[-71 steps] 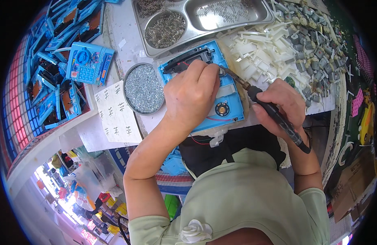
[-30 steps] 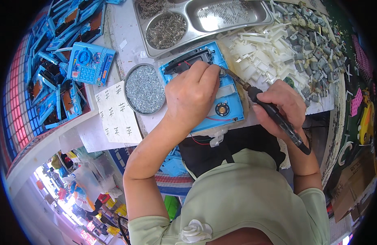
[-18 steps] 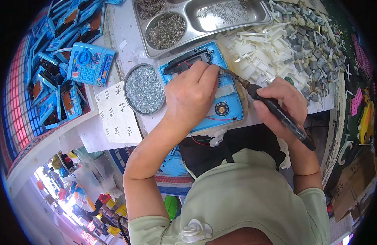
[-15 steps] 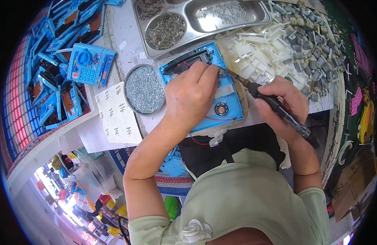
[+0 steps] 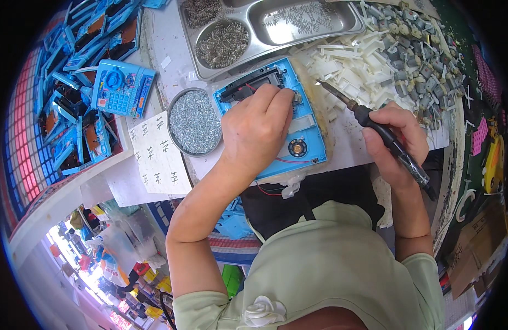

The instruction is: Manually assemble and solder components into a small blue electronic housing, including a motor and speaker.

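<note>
A blue plastic casing (image 5: pixel 314 144) lies open in front of me, with a small round speaker (image 5: pixel 298 147), thin wires and a black part (image 5: pixel 240 91) along its far side. My left hand (image 5: pixel 259 124) rests over the middle of the casing, fingers pinched downward; what they hold, if anything, is hidden. In my right hand (image 5: pixel 399 137) is a black-handled screwdriver (image 5: pixel 383 132), its metal tip pointing up and left, just beyond the casing's right edge and apart from it.
Left of the casing stands a round dish of small screws (image 5: pixel 194 122) beside a handwritten paper sheet (image 5: pixel 158 157). A metal tray (image 5: pixel 248 61) holds springs. White plastic parts (image 5: pixel 347 69) and grey motors (image 5: pixel 419 71) pile up rightward. Finished-looking blue casings (image 5: pixel 122 87) heap at far left.
My right hand has drawn the screwdriver back to the right, so its tip is off the casing. My left hand stays nearly in place.
</note>
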`<state>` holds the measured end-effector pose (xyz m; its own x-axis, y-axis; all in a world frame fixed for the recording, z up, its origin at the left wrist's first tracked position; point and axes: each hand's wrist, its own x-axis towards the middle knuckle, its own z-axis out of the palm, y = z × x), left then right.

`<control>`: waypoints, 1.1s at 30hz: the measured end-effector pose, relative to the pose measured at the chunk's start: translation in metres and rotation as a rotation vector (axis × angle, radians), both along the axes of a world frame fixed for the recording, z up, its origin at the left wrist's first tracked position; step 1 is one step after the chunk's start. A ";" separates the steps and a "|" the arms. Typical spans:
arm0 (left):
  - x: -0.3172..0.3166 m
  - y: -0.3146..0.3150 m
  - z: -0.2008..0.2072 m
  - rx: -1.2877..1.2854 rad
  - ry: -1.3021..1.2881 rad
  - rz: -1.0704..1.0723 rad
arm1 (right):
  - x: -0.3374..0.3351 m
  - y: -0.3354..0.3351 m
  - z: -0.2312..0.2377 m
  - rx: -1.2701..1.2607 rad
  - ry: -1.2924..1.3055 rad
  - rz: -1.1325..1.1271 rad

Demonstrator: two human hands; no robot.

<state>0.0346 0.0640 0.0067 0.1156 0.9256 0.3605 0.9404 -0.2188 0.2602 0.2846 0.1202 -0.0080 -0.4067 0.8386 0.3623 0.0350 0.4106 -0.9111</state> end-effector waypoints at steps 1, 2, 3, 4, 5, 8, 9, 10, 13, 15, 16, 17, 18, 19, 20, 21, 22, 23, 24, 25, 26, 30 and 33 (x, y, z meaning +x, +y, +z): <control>0.000 0.000 0.000 0.002 0.004 0.001 | 0.000 0.000 0.000 -0.003 0.004 0.004; 0.000 0.000 0.000 0.001 0.003 0.002 | -0.001 0.000 0.000 -0.005 0.009 0.008; 0.000 0.000 0.000 -0.001 0.003 0.003 | -0.001 0.000 0.000 -0.008 0.013 0.012; 0.000 0.000 0.000 -0.002 0.002 0.003 | -0.001 0.000 -0.001 -0.011 0.015 0.013; 0.000 0.001 0.001 -0.005 0.003 0.002 | -0.001 0.000 -0.002 -0.013 0.016 0.014; 0.000 0.000 0.001 -0.009 0.006 0.000 | -0.001 0.000 -0.003 -0.006 0.022 0.017; 0.000 0.000 0.001 -0.008 0.004 -0.001 | -0.001 0.001 -0.002 -0.001 0.023 0.017; -0.001 0.000 0.001 -0.006 0.003 -0.001 | -0.001 0.001 -0.002 -0.007 0.017 0.020; -0.001 0.000 -0.001 0.012 0.004 -0.002 | 0.000 0.000 -0.001 -0.019 0.006 0.024; -0.001 0.000 -0.001 0.000 0.004 0.000 | 0.000 0.000 -0.001 -0.017 0.008 0.025; -0.001 0.000 0.000 -0.005 0.004 0.001 | 0.000 0.000 -0.001 -0.025 0.008 0.024; -0.001 0.000 0.000 -0.002 0.003 -0.001 | 0.001 0.000 -0.002 -0.034 0.009 0.023; -0.001 0.000 0.000 0.001 0.003 -0.003 | 0.001 -0.001 -0.002 -0.042 0.010 0.023; -0.001 0.000 0.001 0.005 0.004 -0.005 | 0.000 -0.001 -0.002 -0.034 0.011 0.020; -0.001 0.000 0.001 0.003 0.005 -0.004 | 0.000 -0.001 -0.002 -0.027 0.012 0.017; -0.001 0.000 0.002 0.001 0.006 -0.003 | -0.001 0.000 -0.002 -0.020 0.013 0.015; -0.001 0.000 0.002 -0.002 0.008 -0.002 | -0.001 0.000 -0.001 -0.009 0.011 0.018; -0.001 0.000 0.002 -0.001 0.010 0.000 | -0.002 0.001 -0.001 0.001 0.009 0.022; -0.001 0.000 0.002 0.000 0.009 -0.001 | -0.002 0.001 -0.001 0.011 0.005 0.022; -0.001 0.000 0.001 0.000 0.009 -0.003 | -0.001 0.001 -0.001 0.010 0.002 0.018; -0.001 0.001 0.001 0.003 0.005 -0.007 | -0.001 0.001 -0.001 0.009 0.000 0.015; -0.001 0.000 0.001 0.013 0.000 -0.011 | 0.000 -0.001 -0.001 -0.025 -0.008 0.005; -0.002 0.000 0.002 0.013 -0.003 -0.014 | 0.000 0.000 -0.001 -0.013 -0.022 0.008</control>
<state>0.0328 0.0636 0.0087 0.1271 0.9192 0.3727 0.9365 -0.2351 0.2603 0.2843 0.1199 -0.0090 -0.4209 0.8399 0.3426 0.0516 0.3992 -0.9154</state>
